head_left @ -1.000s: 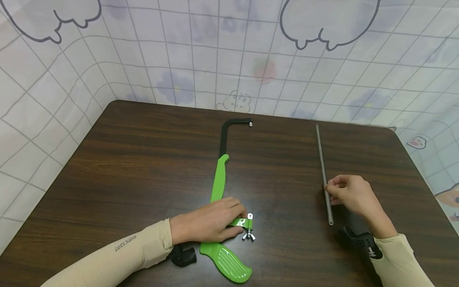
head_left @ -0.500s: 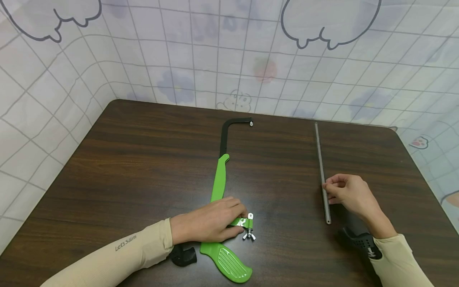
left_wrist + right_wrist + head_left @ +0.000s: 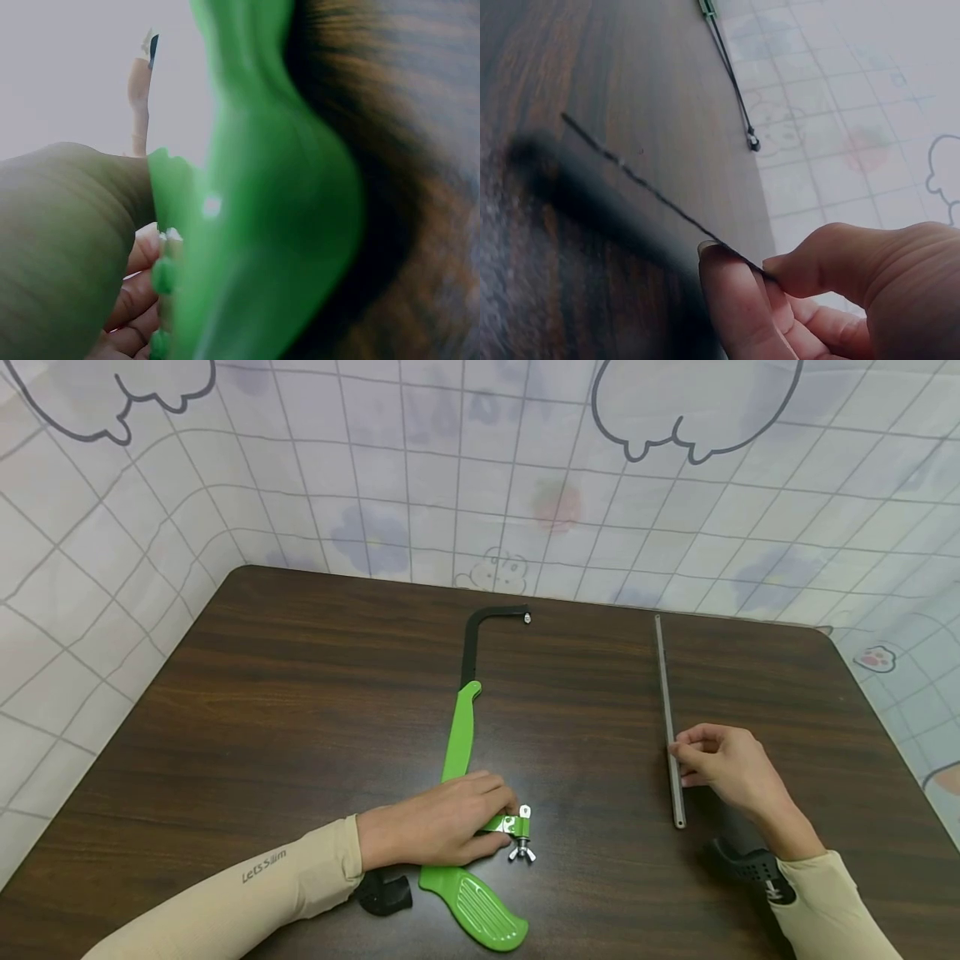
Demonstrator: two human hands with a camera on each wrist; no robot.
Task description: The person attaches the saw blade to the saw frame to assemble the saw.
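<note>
A hacksaw frame, green with a black bent front arm, lies lengthwise on the table without a blade across it. My left hand grips it just above the green handle. Beside those fingers, a silver wing nut sits at the near blade mount. My right hand pinches a thin grey hacksaw blade between thumb and fingers, to the right of the frame. In the right wrist view the blade appears edge-on, its toothed line running away from the thumb. The left wrist view shows blurred green handle up close.
The dark wooden table carries both things. A patterned white curtain or sheet rises behind its far edge and at the sides. Black wrist straps show at the sleeves.
My right hand has shifted slightly left, bringing the blade a little closer to the frame. The left hand and the hacksaw frame stay put.
</note>
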